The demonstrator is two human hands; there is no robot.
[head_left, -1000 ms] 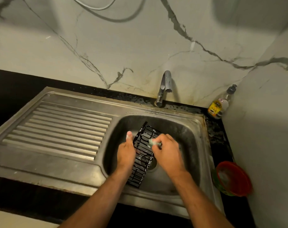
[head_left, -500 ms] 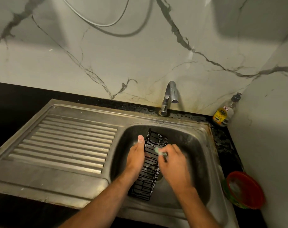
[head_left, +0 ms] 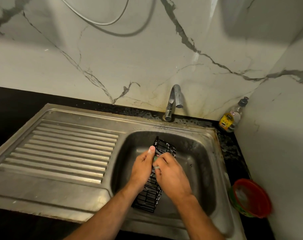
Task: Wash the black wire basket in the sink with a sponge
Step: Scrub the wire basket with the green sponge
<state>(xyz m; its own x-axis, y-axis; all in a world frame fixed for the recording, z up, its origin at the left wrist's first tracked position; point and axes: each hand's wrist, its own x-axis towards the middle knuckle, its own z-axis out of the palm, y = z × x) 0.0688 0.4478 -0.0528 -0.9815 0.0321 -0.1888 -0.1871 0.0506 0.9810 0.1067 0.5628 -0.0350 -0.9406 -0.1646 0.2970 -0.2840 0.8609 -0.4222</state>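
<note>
Black wire basket stands on edge inside the bowl of the steel sink, its long side running from the near wall of the bowl toward the far one, its near end low by the front of the bowl and its far end raised. White suds cling to the wires at the far end.

From the head camera, the left hand grips the basket on its left side, fingers wrapped around the wire frame and the thumb stretched up along it. The right hand lies against the basket's right side, fingers curled round a small green sponge, which shows only as a sliver between the two hands and is pressed to the wires. Both forearms reach in from the bottom of the view.

A ribbed draining board forms the left part of the sink. Behind the bowl a chrome tap stands at the foot of the marble wall. On the dark bench in the far right corner stands a clear bottle with a yellow label. Nearer, to the right of the bowl, sits a red and green tub with something pale inside.
</note>
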